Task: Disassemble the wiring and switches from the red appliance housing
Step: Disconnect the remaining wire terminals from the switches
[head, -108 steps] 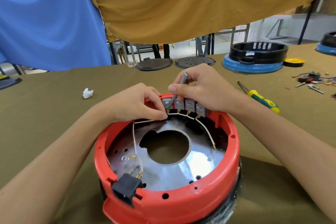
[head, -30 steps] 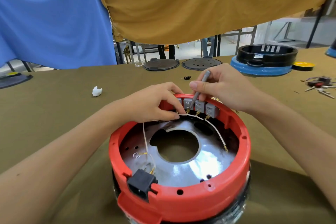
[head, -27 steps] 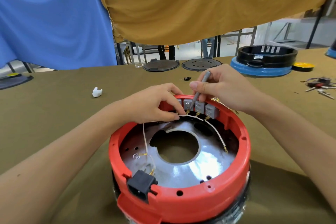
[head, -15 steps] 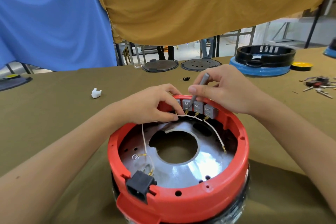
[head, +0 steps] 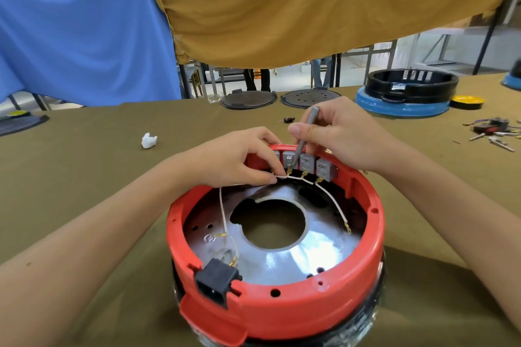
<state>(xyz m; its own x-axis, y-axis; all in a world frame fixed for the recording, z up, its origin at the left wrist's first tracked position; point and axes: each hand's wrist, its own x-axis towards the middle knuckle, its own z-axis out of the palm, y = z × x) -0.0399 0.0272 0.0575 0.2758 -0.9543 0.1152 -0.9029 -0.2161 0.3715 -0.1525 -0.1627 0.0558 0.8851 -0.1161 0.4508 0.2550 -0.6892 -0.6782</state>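
Switches (head: pixel 307 164), four grey blocks, sit in a row inside the housing's (head: pixel 282 315) far wall. Right hand (head: pixel 344 138) pinches a thin tool (head: pixel 306 135), angled down onto the second switch from the left. Left hand (head: pixel 239 160) pinches the white wire (head: pixel 293 178) just below that tip.

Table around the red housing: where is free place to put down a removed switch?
Bare cloth lies left of the red housing, between it and the white scrap. Another bare stretch lies right of the housing, before the loose connectors. The far edge is crowded: two dark discs, the blue-and-black housing.
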